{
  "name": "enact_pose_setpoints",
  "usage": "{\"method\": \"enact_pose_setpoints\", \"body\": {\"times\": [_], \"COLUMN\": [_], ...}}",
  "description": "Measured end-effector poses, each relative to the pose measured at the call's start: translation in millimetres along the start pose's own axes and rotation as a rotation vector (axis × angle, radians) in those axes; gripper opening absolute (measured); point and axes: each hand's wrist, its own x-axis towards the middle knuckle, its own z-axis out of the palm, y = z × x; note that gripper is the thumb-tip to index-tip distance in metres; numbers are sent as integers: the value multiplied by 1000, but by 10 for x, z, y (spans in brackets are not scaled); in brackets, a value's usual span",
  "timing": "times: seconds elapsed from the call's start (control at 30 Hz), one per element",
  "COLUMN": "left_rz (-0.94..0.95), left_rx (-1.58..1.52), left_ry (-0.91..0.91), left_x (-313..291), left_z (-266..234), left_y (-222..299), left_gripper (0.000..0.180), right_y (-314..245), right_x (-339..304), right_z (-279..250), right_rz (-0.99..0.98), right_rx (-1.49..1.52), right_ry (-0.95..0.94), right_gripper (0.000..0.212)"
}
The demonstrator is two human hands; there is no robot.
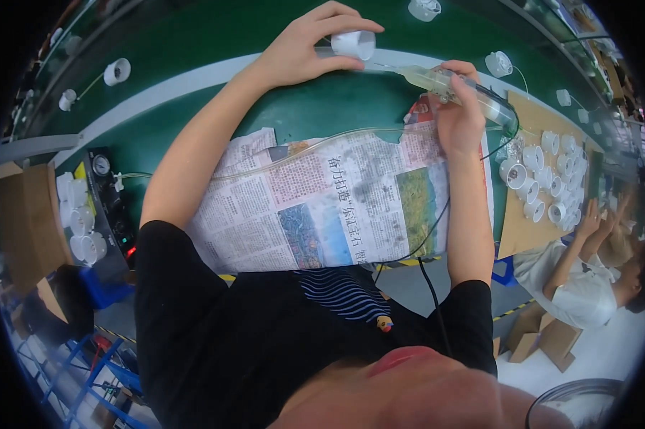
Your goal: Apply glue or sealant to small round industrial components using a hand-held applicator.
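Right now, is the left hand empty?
No. The left hand grips a small white cup-shaped part over the green belt, while the right hand points a clear syringe-like dispenser at it.

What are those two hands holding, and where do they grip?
Left hand pinches a small white cup by its side; right hand wraps the clear syringe-like dispenser around its barrel.

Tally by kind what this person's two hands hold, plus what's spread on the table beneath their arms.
White round cap, left hand: 1
Clear dispensing syringe, right hand: 1
Newspaper spread: 1
Total: 3
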Motion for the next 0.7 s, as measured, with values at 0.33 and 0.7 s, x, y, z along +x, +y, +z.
{"method": "enact_pose_setpoints", "body": {"times": [0.33, 0.7], "left_rz": [86, 60], "left_rx": [-56, -67], "left_ry": [-167, -220], "left_x": [-30, -26], "left_z": [3, 21], "left_y": [-104, -144], "left_gripper": [56, 56], "right_y": [67, 83], "right_x": [-67, -72], "right_z": [120, 132], "right_rz": [-24, -123], "right_rx": [-380, -456], "right_ry": [-27, -78], "right_gripper": [28, 32]}}
